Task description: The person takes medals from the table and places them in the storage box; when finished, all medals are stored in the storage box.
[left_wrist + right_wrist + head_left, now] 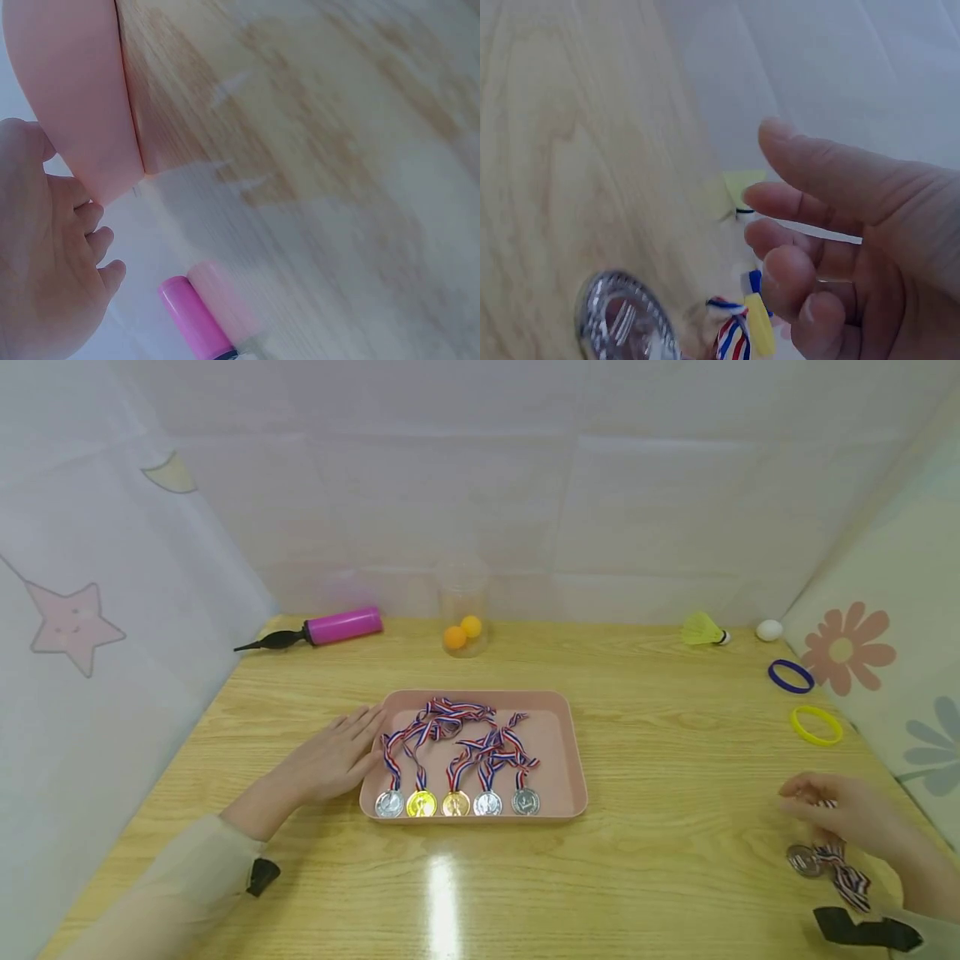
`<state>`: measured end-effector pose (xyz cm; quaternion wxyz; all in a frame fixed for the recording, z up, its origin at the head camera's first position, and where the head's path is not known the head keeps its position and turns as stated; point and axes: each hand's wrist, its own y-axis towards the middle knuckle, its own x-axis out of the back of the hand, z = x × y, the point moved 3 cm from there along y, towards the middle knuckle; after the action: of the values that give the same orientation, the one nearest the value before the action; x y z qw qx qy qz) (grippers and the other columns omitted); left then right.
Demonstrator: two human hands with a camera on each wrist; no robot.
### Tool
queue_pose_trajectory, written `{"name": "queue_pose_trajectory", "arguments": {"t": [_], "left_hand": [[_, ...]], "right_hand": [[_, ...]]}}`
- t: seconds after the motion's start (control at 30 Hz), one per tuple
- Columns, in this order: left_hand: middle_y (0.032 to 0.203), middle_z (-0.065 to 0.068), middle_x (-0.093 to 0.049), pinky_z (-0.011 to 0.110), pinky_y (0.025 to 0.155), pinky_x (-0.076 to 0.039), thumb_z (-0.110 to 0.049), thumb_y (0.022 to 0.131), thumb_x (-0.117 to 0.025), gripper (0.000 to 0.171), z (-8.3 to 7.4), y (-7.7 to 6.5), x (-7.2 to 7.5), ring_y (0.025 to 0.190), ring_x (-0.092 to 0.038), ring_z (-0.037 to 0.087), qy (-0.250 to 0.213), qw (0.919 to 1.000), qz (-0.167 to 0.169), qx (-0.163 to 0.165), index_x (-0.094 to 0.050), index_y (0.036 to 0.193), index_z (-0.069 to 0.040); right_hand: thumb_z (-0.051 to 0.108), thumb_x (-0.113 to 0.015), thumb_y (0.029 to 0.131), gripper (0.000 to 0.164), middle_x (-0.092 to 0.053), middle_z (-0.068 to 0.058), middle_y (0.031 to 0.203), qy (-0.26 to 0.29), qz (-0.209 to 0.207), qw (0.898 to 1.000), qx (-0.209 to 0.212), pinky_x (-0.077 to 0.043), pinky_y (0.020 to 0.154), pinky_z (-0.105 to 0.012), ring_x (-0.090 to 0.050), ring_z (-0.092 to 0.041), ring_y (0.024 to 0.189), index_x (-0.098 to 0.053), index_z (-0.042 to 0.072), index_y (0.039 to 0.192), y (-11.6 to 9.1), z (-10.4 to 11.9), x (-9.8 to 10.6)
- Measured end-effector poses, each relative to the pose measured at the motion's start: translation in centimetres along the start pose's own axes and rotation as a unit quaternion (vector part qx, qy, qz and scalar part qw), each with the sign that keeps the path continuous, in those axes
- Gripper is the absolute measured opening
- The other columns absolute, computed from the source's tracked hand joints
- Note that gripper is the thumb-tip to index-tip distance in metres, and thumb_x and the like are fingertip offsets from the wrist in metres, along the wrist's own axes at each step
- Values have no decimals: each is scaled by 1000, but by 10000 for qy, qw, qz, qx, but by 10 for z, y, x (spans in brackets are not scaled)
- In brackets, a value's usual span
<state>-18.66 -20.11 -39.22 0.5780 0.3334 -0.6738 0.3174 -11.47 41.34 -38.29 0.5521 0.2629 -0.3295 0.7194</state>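
Observation:
My left hand (337, 756) lies at the left edge of a pink tray (555, 802), fingers stretched along its side wall (75, 97). Inside that tray, several medals, among them a gold one (422, 803), line the near side with their striped ribbons bunched behind them. At the right of the table my right hand (851, 814) hovers over a silver medal (806, 861) with a red, white and blue ribbon (851, 885). In the right wrist view its thumb and loosely bent fingers stand apart with nothing between them; the medal (622, 319) and ribbon (733, 337) lie below.
Along the back are a pink hand pump (345, 625), a clear jar (462, 589) with orange balls (454, 637), a yellow shuttlecock (701, 629) and a white ball (768, 630). Blue (791, 677) and yellow wristbands (817, 726) lie near the right wall.

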Motion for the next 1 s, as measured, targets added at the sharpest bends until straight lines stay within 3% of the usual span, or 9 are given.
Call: {"name": "queue_pose_trajectory", "arguments": {"t": [0.2, 0.37, 0.53, 0.7, 0.9, 1.0], "left_hand": [[150, 18, -16, 49, 108, -15, -33, 100, -32, 59, 0, 0, 0, 135, -14, 37, -25, 10000, -18, 8, -20, 144, 5], [150, 18, -16, 49, 108, -15, -32, 100, -32, 58, -1, 0, 1, 135, -14, 37, -45, 10000, 0, 19, -20, 144, 5], [150, 18, -16, 50, 108, -16, -32, 100, -33, 58, -1, 0, 1, 135, -15, 37, -63, 10000, -15, 27, -21, 144, 5], [150, 18, -16, 50, 108, -15, -31, 100, -32, 58, -2, -1, 2, 135, -14, 37, -81, 10000, -2, 47, -20, 144, 5], [150, 18, -15, 50, 108, -14, -32, 101, -32, 58, -2, -1, 2, 135, -14, 37, -90, 9999, 25, 55, -20, 144, 5], [150, 18, -16, 49, 108, -15, -32, 101, -32, 58, -1, -1, 1, 135, -14, 37, -67, 10000, 22, 46, -20, 144, 5]], "right_hand": [[21, -58, 92, 26, -51, -4, 63, 374, 878, 9948, -357, -46, 39, -29, -50, -15, 44, -55, -4, 97, -16, -24, -13], [21, -62, 89, 27, -49, -2, 67, -303, 644, 9973, -173, -41, 45, -27, -44, -9, 52, -56, -4, 98, -19, -30, -16], [24, -66, 86, 33, -51, -4, 81, -999, 317, 9938, -367, -43, 56, -26, -48, -6, 68, -57, -3, 104, -16, -34, -14], [25, -67, 85, 36, -57, -7, 89, -949, 356, 9936, -504, -47, 58, -27, -55, -17, 77, -56, -5, 102, -11, -38, -10], [21, -65, 87, 32, -57, -7, 89, -772, 400, 9942, -633, -47, 53, -27, -52, -14, 70, -53, -6, 100, -10, -36, -11], [26, -65, 87, 42, -56, -9, 89, -756, 413, 9927, -846, -47, 54, -29, -53, -16, 71, -50, -10, 103, -9, -38, -11]]}}
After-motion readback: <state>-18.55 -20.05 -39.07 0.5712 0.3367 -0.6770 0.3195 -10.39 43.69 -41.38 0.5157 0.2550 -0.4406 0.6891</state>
